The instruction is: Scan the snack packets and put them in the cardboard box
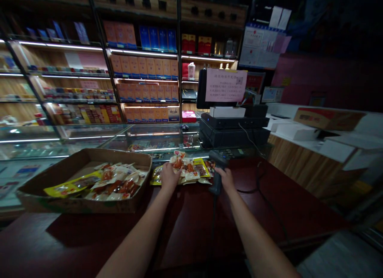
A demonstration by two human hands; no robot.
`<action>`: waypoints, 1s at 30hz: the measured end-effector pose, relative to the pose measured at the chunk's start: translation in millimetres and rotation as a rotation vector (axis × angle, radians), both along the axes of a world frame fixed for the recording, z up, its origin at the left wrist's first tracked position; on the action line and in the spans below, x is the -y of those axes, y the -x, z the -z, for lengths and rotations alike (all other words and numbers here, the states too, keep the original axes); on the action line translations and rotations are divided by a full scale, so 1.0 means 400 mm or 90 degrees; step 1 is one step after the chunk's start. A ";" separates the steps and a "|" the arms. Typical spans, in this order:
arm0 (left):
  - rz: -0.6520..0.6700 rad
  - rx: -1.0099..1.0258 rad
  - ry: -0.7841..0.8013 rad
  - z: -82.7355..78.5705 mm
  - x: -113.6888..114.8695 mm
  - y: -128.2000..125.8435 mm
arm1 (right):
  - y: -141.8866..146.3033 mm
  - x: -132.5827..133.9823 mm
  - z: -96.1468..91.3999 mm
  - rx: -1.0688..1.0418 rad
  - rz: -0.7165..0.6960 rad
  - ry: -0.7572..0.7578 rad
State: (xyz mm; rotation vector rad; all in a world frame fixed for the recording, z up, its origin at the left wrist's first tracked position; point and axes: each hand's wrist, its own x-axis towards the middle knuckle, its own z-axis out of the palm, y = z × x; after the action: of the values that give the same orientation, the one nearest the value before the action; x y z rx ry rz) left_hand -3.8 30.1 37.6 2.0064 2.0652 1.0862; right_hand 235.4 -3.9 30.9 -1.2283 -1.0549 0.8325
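My right hand (226, 178) is wrapped round the handle of a dark barcode scanner (220, 161), its head toward the packets on my left. My left hand (170, 175) is closed on a vacuum-packed snack packet (178, 161) with reddish-brown food inside; its fingertips are partly hidden. Around that hand lies a pile of similar snack packets, among them a yellow-edged packet (201, 167). To the left stands a low cardboard box (80, 206) with more packets in it, including a yellow packet (73, 185).
The dark red counter (191, 222) lies under my forearms. A black cable (259, 186) runs across its right side. Behind are a glass display case (119, 132) and a monitor (202, 88) with a pink notice. Shelves of boxed goods line the wall; a white counter (320, 140) stands right.
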 end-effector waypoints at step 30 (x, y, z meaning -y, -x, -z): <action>0.235 1.039 -0.074 0.078 -0.012 0.083 | 0.220 0.126 0.033 -0.280 -0.484 -0.016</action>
State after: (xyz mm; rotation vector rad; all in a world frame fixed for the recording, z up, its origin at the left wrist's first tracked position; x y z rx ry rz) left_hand -37.1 34.8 6.3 0.6962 0.7164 1.7587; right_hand 147.3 -54.3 17.5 -0.5480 -1.1575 1.5789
